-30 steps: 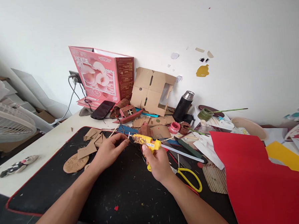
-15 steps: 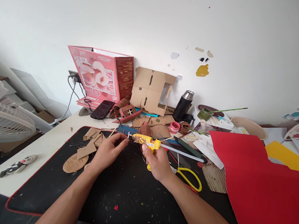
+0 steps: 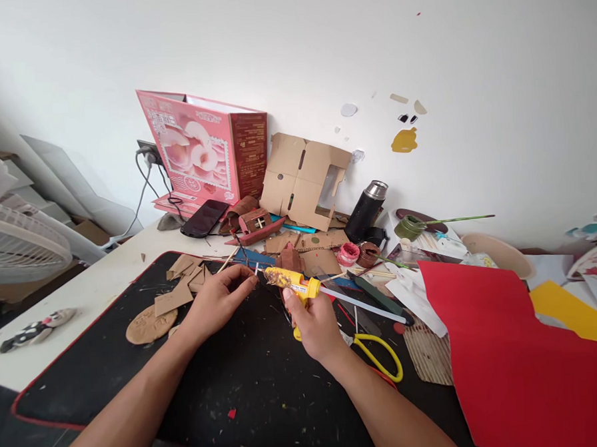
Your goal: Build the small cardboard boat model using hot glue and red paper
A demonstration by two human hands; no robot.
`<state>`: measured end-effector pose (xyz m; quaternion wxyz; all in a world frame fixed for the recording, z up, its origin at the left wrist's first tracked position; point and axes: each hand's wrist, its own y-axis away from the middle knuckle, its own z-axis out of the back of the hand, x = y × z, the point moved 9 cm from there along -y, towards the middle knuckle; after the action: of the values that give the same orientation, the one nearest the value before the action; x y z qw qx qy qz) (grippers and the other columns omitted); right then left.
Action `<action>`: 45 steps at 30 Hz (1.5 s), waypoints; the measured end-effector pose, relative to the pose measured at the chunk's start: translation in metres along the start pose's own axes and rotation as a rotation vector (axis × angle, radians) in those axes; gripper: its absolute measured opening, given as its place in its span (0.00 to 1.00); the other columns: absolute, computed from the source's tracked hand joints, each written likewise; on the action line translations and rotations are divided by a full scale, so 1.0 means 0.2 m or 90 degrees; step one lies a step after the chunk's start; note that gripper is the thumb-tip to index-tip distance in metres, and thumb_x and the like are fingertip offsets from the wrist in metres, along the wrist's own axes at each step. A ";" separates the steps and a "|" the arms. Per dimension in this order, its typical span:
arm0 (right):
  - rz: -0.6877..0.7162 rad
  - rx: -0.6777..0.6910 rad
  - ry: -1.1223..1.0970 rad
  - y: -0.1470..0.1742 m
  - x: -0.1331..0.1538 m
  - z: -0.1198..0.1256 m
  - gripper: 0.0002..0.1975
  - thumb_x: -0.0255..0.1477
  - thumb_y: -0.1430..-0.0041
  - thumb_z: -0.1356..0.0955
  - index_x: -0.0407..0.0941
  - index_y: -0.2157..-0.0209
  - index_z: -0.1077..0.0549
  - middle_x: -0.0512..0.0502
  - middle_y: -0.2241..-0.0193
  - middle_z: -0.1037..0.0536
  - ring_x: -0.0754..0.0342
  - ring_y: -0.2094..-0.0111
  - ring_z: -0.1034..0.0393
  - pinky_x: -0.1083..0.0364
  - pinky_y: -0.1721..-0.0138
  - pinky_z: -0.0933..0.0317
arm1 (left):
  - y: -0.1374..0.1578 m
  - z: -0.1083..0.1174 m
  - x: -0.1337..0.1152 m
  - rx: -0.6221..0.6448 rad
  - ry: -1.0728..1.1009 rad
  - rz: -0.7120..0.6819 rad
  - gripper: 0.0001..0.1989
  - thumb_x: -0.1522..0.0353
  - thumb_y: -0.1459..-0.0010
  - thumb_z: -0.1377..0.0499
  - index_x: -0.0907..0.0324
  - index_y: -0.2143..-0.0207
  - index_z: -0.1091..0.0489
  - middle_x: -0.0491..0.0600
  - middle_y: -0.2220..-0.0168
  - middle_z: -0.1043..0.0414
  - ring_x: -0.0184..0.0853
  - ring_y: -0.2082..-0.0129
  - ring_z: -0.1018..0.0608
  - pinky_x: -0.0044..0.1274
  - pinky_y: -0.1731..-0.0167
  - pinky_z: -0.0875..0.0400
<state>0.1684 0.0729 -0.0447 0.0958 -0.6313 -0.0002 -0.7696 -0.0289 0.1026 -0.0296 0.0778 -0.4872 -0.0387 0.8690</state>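
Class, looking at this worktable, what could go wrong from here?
The yellow glue gun in the right hand points toward the left hand, so any hot glue might burn it. The glue stick jutting behind could knock the pink jar if swung. The yellow loop handle beside the right forearm might snag it.

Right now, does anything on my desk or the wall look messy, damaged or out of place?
Yes. The front of the yellow glue gun in your right hand looks crusted with brown residue. A small red scrap lies loose on the debris-speckled black mat. And a mustard-yellow patch stands out on the mostly white wall.
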 end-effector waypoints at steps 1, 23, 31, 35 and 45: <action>-0.001 0.001 -0.001 0.00 0.00 0.00 0.25 0.52 0.29 0.35 0.48 0.71 0.35 0.54 0.78 0.37 0.56 0.77 0.40 0.57 0.76 0.44 | 0.00 0.00 0.00 0.001 -0.001 -0.001 0.23 0.46 0.37 0.43 0.55 0.66 0.25 0.46 0.70 0.25 0.38 0.69 0.26 0.28 0.66 0.31; 0.001 -0.002 0.015 0.00 -0.01 0.00 0.26 0.54 0.29 0.35 0.48 0.72 0.35 0.54 0.78 0.36 0.56 0.77 0.40 0.57 0.75 0.43 | 0.00 0.00 0.01 0.001 0.000 -0.003 0.23 0.46 0.35 0.43 0.55 0.65 0.25 0.46 0.68 0.23 0.38 0.68 0.25 0.28 0.65 0.31; 0.004 -0.002 0.045 0.00 0.00 0.00 0.26 0.53 0.29 0.36 0.48 0.72 0.35 0.53 0.79 0.35 0.55 0.76 0.39 0.56 0.74 0.44 | 0.00 -0.01 0.00 0.005 -0.001 -0.008 0.23 0.46 0.36 0.43 0.55 0.66 0.25 0.46 0.69 0.24 0.38 0.68 0.25 0.27 0.65 0.31; 0.003 -0.001 0.078 0.00 -0.01 0.01 0.26 0.53 0.28 0.37 0.49 0.73 0.35 0.53 0.79 0.34 0.54 0.76 0.37 0.55 0.73 0.43 | 0.00 0.03 -0.01 -0.019 0.021 -0.004 0.23 0.45 0.37 0.41 0.55 0.66 0.25 0.45 0.70 0.24 0.37 0.70 0.26 0.27 0.67 0.31; 0.182 0.072 0.388 0.08 0.17 -0.14 0.17 0.44 0.27 0.35 0.48 0.63 0.24 0.45 0.69 0.17 0.49 0.70 0.23 0.54 0.68 0.40 | 0.02 0.35 0.01 -0.188 0.137 0.065 0.22 0.46 0.42 0.35 0.55 0.65 0.25 0.45 0.74 0.28 0.35 0.75 0.29 0.25 0.75 0.36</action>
<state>0.1377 0.0484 -0.0188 0.2331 -0.3594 0.0741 -0.9006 -0.0904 0.0991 0.0053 -0.0348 -0.5847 -0.1323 0.7996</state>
